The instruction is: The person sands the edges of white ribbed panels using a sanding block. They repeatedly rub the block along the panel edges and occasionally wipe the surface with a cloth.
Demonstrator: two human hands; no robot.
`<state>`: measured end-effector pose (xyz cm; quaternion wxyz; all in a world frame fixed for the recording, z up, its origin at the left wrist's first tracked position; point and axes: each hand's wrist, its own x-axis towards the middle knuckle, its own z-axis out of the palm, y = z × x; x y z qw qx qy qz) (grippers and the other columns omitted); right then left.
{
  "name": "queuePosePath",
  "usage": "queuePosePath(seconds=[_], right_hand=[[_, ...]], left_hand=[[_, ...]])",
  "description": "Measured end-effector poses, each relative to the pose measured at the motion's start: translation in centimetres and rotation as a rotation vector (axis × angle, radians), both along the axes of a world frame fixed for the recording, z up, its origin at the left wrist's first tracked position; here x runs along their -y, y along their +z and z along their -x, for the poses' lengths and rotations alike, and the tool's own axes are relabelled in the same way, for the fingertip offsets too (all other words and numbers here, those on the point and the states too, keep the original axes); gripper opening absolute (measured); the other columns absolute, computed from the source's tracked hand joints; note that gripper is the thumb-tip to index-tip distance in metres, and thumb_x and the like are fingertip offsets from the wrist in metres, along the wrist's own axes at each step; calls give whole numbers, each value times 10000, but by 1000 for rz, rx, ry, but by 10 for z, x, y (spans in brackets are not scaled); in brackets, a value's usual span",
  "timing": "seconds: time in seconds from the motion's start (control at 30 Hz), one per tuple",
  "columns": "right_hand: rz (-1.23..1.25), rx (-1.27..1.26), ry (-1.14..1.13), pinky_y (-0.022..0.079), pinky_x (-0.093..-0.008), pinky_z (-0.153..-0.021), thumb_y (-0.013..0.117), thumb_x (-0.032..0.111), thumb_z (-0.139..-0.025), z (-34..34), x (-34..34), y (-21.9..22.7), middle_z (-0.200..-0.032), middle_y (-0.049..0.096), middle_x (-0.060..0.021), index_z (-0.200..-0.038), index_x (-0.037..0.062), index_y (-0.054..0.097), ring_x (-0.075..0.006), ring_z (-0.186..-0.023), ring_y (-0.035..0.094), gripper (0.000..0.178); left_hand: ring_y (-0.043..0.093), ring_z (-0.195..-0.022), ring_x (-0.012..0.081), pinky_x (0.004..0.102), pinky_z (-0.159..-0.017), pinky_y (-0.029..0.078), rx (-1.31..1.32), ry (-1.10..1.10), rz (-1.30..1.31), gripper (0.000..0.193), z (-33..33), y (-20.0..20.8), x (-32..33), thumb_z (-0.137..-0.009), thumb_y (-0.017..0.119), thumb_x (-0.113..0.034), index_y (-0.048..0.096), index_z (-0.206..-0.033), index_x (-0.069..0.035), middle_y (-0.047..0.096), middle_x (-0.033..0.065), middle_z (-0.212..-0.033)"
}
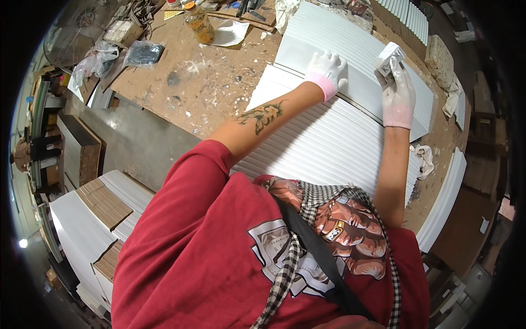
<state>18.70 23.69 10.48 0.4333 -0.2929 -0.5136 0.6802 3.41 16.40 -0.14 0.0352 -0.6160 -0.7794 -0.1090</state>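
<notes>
My left hand [327, 70], in a white glove with a pink cuff, rests on a pale, finely grooved panel [359, 46]. Its fingers are bent over the surface and the thumb stands apart; I see nothing held in it. A small white block with dark print [389, 56] is gripped in my right hand [397, 96], gloved the same way, over the right part of that panel. Closer to my body lies a white ribbed panel [312, 140], its near edge hidden by my shirt and arms.
The brown worktable [219, 88] is stained. At its far side are a jar with orange contents [199, 23], a paper sheet [229, 34] and a bagged dark item [143, 54]. White cloth [423, 160] lies at right. Stacked boards [93, 219] stand at lower left.
</notes>
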Motion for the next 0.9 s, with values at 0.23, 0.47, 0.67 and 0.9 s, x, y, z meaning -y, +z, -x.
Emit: queuePosePath(seconds=[0.23, 0.47, 0.67, 0.9], right_hand=[[100, 136, -31, 565, -425, -988, 602, 197, -1047, 2, 12, -10, -1229, 633, -132, -1293, -48, 605, -225, -1114, 637, 347], [127, 108, -12, 553, -348, -922, 639, 199, -1026, -12, 12, -8, -1159, 628, -106, -1230, -25, 629, -185, -1048, 635, 303], [-19, 307, 48, 555, -347, -909, 681, 283, -1000, 7, -2, 2, -1161, 675, -99, -1311, -38, 629, -172, -1057, 647, 450], [-572, 955, 117, 547, -338, -868, 813, 537, -787, 109, -3, -48, -1053, 716, -155, -1180, -43, 719, -237, -968, 686, 707]], left_hand=[[592, -1200, 238, 398, -967, 435, -19, -27, 6, 467, 7, 5, -12, -942, 661, -453, 617, -1310, -168, 649, 86, -1219], [614, -1141, 260, 424, -932, 492, 71, -44, 7, 351, 12, 11, -9, -914, 671, -391, 687, -1182, -165, 652, 91, -1205], [654, -1040, 292, 452, -925, 502, 207, -44, 65, 439, 9, 26, 17, -957, 581, -507, 707, -1208, -170, 713, 124, -1081], [678, -1056, 321, 454, -908, 525, 103, 403, -134, 514, 57, 7, 92, -992, 539, -533, 718, -1202, -100, 712, 183, -1062]])
